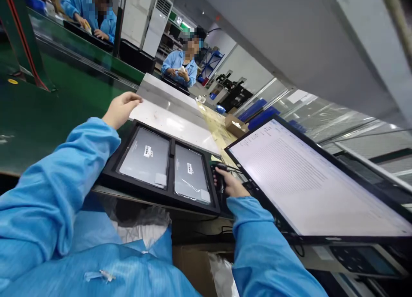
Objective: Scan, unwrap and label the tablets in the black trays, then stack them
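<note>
A black tray lies in front of me, with two flat grey tablet-like devices in its two recesses. The left device and the right device each bear a white barcode label and a clear, shiny film. My left hand is at the tray's far left corner, fingers stretched out and nothing seen in them; whether it touches the tray I cannot tell. At the tray's right side, my right hand is wrapped round a black handheld barcode scanner.
A large monitor showing lines of text stands close on the right. Beyond the tray is a white board, with a green conveyor surface at left. Two co-workers in blue sit farther back. A small cardboard box stands behind the monitor.
</note>
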